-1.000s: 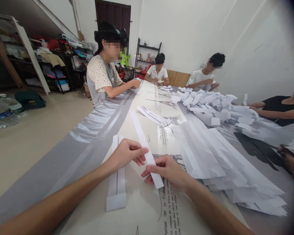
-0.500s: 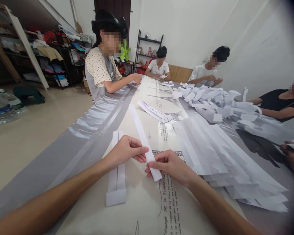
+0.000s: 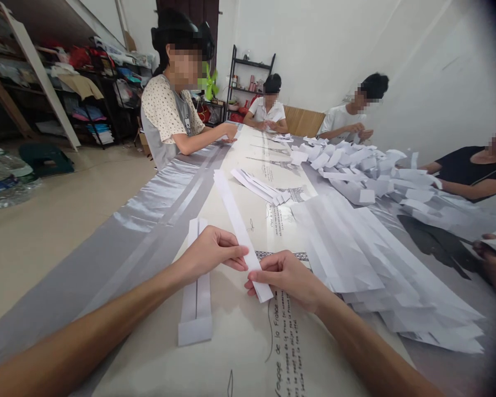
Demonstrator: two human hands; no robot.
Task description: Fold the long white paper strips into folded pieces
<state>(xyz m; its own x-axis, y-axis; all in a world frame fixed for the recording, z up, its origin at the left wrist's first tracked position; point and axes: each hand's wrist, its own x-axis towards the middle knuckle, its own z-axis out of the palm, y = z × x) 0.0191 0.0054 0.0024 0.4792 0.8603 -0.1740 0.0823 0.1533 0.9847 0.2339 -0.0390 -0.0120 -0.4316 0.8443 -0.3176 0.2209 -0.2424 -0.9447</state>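
Your left hand (image 3: pixel 213 251) pinches the long white paper strip (image 3: pixel 235 220) near its close end, thumb and fingers closed on it, and your right hand (image 3: pixel 287 275) grips the same strip just beside it, at the very end. The strip runs away from you across the table (image 3: pixel 240 353). Left of your hands lies a folded strip (image 3: pixel 196 300), partly under your left wrist. Further out sits a small bundle of strips (image 3: pixel 258 187). To the right a broad stack of white sheets (image 3: pixel 367 264) crowds close to your right hand, and beyond it a heap of folded pieces (image 3: pixel 364 171). Other people sit around the table's far end.
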